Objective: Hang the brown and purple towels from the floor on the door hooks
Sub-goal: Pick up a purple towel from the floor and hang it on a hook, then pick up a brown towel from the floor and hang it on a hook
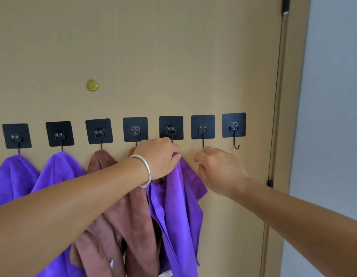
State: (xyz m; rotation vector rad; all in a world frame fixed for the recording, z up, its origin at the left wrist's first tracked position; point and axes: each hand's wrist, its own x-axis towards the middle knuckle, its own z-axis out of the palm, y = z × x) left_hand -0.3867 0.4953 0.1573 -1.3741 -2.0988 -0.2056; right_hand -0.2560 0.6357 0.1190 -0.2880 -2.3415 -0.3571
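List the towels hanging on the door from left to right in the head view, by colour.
purple towel → second purple towel → brown towel → second brown towel → third purple towel, gripped at its top by the left hand.

A home interior, at the inside of an entrance door.

The plain tan door (153,56) carries a small round brass peephole (92,85) and a row of seven black square adhesive pads with thin wire hooks (234,126). Soft purple towels (13,176) and brown towels (113,226) hang from them, domestic linen. A pale grey-white wall (333,116) adjoins the door frame on the right.
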